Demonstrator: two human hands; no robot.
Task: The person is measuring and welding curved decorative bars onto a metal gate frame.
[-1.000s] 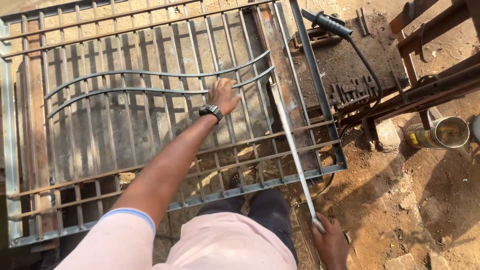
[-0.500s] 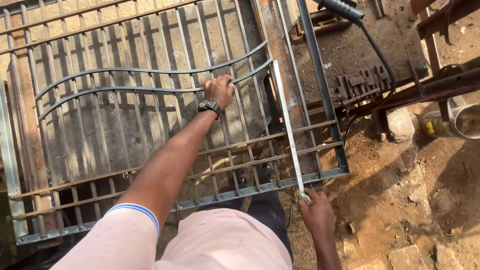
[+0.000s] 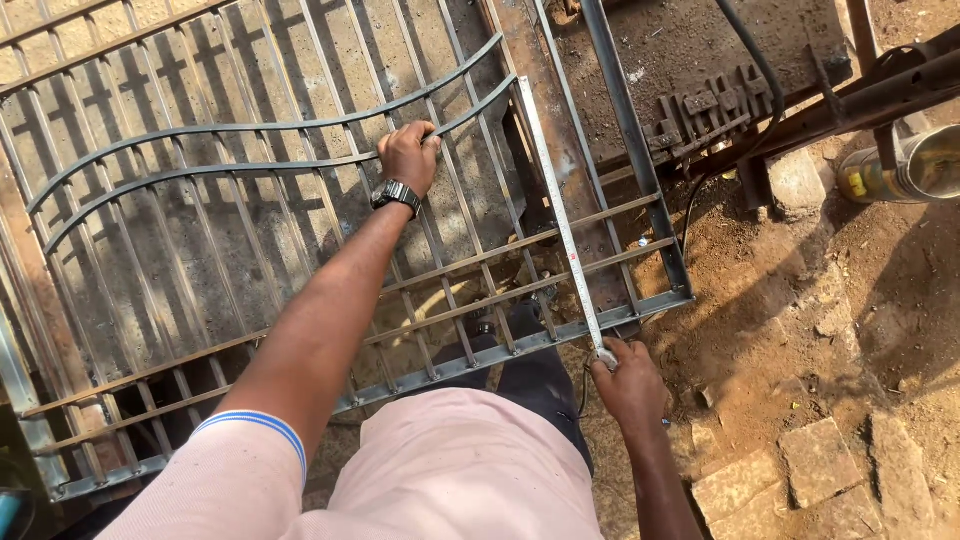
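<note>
1. Left hand (image 3: 408, 155): closed around the lower of two curved flat bars (image 3: 230, 170) on the metal gate grille (image 3: 150, 260), at about 11 o'clock from the person's body; a wristwatch (image 3: 396, 194) sits on that wrist.
2. Right hand (image 3: 630, 385): at roughly 1 o'clock, fingers pinched narrow on the near end of the tape measure (image 3: 560, 215), pressing it to the grille's bottom rail (image 3: 520, 345).
3. Tape measure: blade stretched out straight toward 12 o'clock, lying along the vertical bars, its far end touching the right tip of the curved bars.
4. Gate grille: lies flat and slightly skewed, resting over a rusty steel frame (image 3: 640, 170).
5. Surroundings: black cable (image 3: 745, 60) at 1 o'clock, metal can (image 3: 915, 165) at 3 o'clock, loose paving stones (image 3: 800, 470) at 4 o'clock on bare earth.
6. Risk, as a judgement: the blade may buckle or slip off the bar tip if the pinch loosens, spoiling the reading; the curved bar may shift if the left grip eases; sharp cut bar ends sit close to both bare hands.
</note>
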